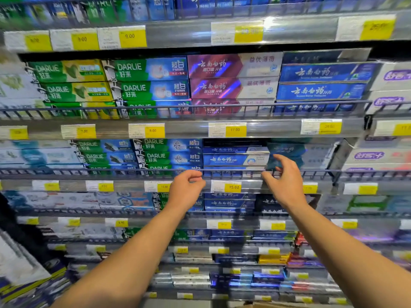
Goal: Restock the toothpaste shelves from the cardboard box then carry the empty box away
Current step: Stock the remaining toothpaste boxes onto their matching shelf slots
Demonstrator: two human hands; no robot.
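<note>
Toothpaste boxes [235, 160]: both hands' grips empty, half-open.

Both hands [235, 185] at toothpaste shelf [222, 174]

darlie boxes [146, 70] green with blue right ends; darlie boxes further left [66, 71] green with yellow ends. maroon-purple boxes [233, 66] fade to pale grey-white on the right. royal blue boxes [322, 73] carry white script. white boxes [391, 76] at far right have purple logos. price tags [228, 129] white with yellow halves. shelf rails [200, 106] dark grey wire.
</note>
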